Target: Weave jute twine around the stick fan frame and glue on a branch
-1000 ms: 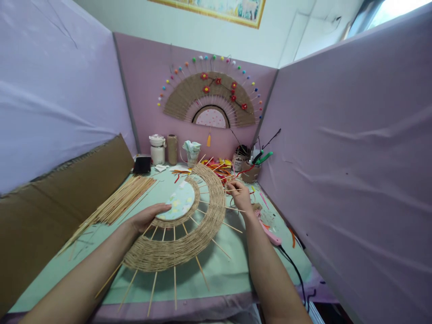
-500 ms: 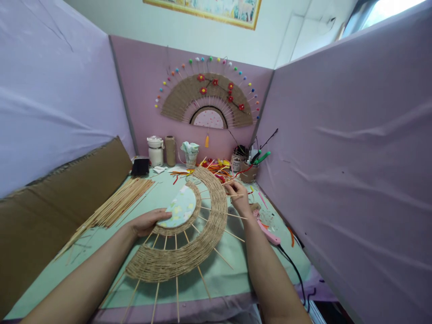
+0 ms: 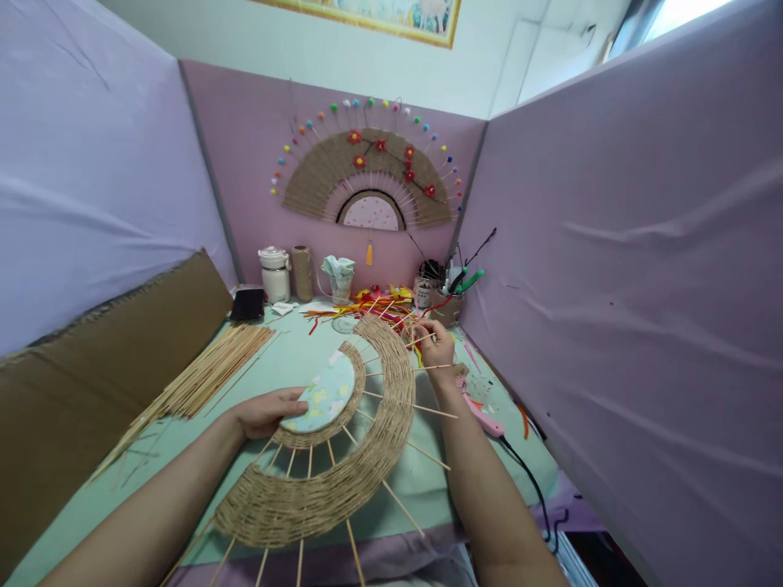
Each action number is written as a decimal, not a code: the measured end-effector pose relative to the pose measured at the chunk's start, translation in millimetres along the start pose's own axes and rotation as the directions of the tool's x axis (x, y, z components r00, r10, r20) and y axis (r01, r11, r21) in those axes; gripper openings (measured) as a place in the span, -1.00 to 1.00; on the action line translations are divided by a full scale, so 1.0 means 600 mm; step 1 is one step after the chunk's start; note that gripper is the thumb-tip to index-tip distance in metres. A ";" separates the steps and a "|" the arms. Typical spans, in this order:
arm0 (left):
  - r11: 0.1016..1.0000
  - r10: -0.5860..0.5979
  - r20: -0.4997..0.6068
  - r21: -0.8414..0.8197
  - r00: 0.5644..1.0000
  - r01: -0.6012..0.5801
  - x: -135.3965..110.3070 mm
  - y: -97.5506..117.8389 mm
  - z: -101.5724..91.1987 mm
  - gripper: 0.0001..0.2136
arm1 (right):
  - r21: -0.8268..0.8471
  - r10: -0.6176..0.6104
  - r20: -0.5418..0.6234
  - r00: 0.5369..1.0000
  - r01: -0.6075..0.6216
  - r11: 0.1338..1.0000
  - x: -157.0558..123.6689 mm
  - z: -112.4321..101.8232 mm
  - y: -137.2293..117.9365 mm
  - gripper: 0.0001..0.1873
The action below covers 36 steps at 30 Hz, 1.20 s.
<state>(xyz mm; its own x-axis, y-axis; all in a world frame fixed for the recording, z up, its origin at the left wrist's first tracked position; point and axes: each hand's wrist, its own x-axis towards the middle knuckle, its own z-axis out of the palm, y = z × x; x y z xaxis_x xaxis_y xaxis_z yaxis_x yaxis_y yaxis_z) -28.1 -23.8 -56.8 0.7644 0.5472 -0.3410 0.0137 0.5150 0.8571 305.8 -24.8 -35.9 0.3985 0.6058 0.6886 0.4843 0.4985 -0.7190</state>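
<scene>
A half-round fan (image 3: pixel 391 408) of woven twine on thin bamboo sticks is held up over the table, tilted, its curved side toward the lower right. My left hand (image 3: pixel 272 412) grips its inner half-disc, covered in pale blue floral cloth (image 3: pixel 330 395), thumb on top and fingers beneath. Beside the outer edge of the woven band, among the bare stick ends, my right hand (image 3: pixel 436 349) is closed in a pinch. Tan twine (image 3: pixel 412 333) shows at its fingertips, partly hidden by the fingers.
Bamboo sticks (image 3: pixel 211 371) lie at the left, before a cardboard strip (image 3: pixel 116 379). Colourful pipe cleaners (image 3: pixel 373 306), a jar (image 3: pixel 275 275), a twine roll (image 3: pixel 302 274) and tool pots (image 3: pixel 446 308) stand behind. A pink corded glue gun (image 3: pixel 486 420) lies right; a finished fan (image 3: pixel 318 179) hangs behind.
The fan has come slightly lower and nearer, its lower end shifting left. My right hand has moved up a little along its outer edge; my left hand keeps its hold.
</scene>
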 end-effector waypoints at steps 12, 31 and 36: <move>0.999 -0.051 0.062 -0.008 0.997 0.051 0.004 -0.008 0.007 -0.57 | -0.168 -0.251 -0.119 0.961 0.230 0.959 0.012 -0.020 0.001 -0.83; 0.996 -0.088 0.073 0.024 0.993 0.087 0.004 -0.015 0.005 -0.56 | 0.059 0.123 -0.033 0.992 -0.121 0.991 0.017 -0.016 0.020 -0.78; 0.997 -0.078 0.086 0.012 0.993 0.077 0.008 -0.019 -0.001 -0.56 | 0.120 0.248 0.240 0.939 -0.282 0.952 0.006 0.011 0.036 -0.79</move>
<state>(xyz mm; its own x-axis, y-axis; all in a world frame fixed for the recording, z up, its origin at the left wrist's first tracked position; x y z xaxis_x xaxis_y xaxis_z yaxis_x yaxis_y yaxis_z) -25.3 -26.8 -68.3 0.8134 0.4468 -0.3726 0.0807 0.5476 0.8329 312.8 -7.8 -49.6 0.3070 0.8411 0.4454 0.2548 0.3782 -0.8900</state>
